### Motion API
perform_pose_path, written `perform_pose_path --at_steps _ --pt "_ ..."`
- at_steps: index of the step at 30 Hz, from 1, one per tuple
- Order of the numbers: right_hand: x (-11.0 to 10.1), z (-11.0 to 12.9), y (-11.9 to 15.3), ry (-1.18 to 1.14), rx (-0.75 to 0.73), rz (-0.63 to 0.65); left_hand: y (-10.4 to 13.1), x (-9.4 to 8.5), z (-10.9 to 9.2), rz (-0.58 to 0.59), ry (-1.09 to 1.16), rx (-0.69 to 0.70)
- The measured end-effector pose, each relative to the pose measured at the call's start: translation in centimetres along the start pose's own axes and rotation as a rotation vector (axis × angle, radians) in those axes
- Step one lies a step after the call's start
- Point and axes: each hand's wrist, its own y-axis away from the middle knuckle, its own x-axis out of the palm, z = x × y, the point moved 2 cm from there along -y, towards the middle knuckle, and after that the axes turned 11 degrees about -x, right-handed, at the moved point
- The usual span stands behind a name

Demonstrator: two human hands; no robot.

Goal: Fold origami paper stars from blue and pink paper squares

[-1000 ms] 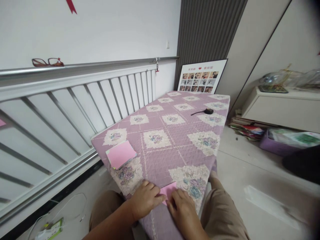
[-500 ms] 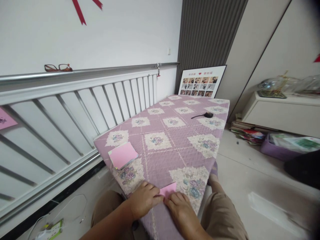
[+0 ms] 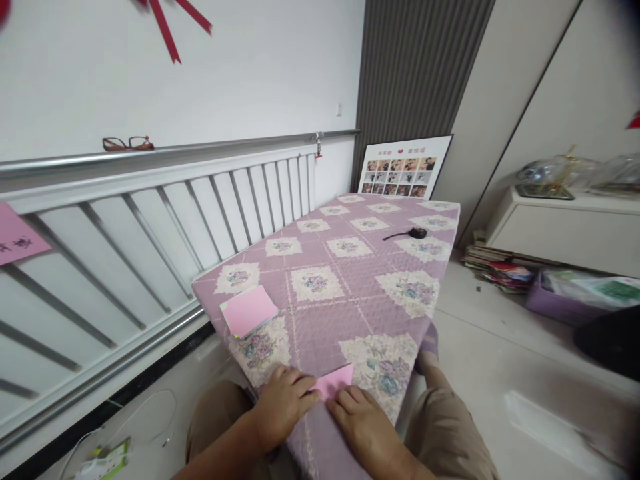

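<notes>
A small piece of pink paper [image 3: 336, 381] lies near the close end of the table, between my hands. My left hand [image 3: 284, 404] has its fingers bent, with the fingertips on the paper's left edge. At the lower right edge of the same paper, my right hand [image 3: 361, 419] presses with curled fingers. Parts of the paper's edges are hidden under the fingertips. A stack of pink paper sheets [image 3: 249, 311] sits farther off, on the left side of the purple flowered tablecloth [image 3: 320, 347].
A black round object with a strap [image 3: 417, 233] rests toward the table's far right. White railing [image 3: 200, 207] runs along the left, with glasses [image 3: 128, 143] above it. A photo board [image 3: 405, 167] leans behind. A purple bin [image 3: 565, 300] stands right.
My left hand has shifted slightly left along the paper, showing more of its left part. The whole view has tilted a little, moving the railing and glasses right and down.
</notes>
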Motion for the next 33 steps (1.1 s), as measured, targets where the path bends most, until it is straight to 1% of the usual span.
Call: perform_pose_path --at_steps 4,8,15,20,25,29,31,33 --pt "0.2 0.1 0.7 -0.001 -0.027 -0.009 0.9 0.5 0.1 0.023 -0.037 -0.138" --pt "0.3 0.3 1.2 0.014 -0.005 -0.031 1.3 1.0 -0.3 0.033 -0.037 -0.235" --pt "0.1 0.3 2.3 0.072 -0.029 0.048 1.4 1.7 -1.1 -0.018 -0.083 -0.339" --pt "0.7 0.6 2.3 0.096 0.014 0.066 1.3 1.5 -1.5 -0.016 -0.115 -0.361" --pt "1.4 0.6 2.5 0.122 0.032 0.004 1.2 1.4 -1.7 0.005 -0.108 -0.376" --pt "1.3 0.8 2.7 0.124 0.038 -0.032 1.0 0.8 -1.5 -0.003 -0.020 -0.415" --pt "1.2 1.0 2.6 0.118 0.048 -0.038 0.9 0.4 -1.8 -0.024 0.043 -0.464" --pt "1.2 1.1 2.6 0.117 0.065 -0.053 0.8 0.2 -2.5 -0.093 0.088 -0.530"
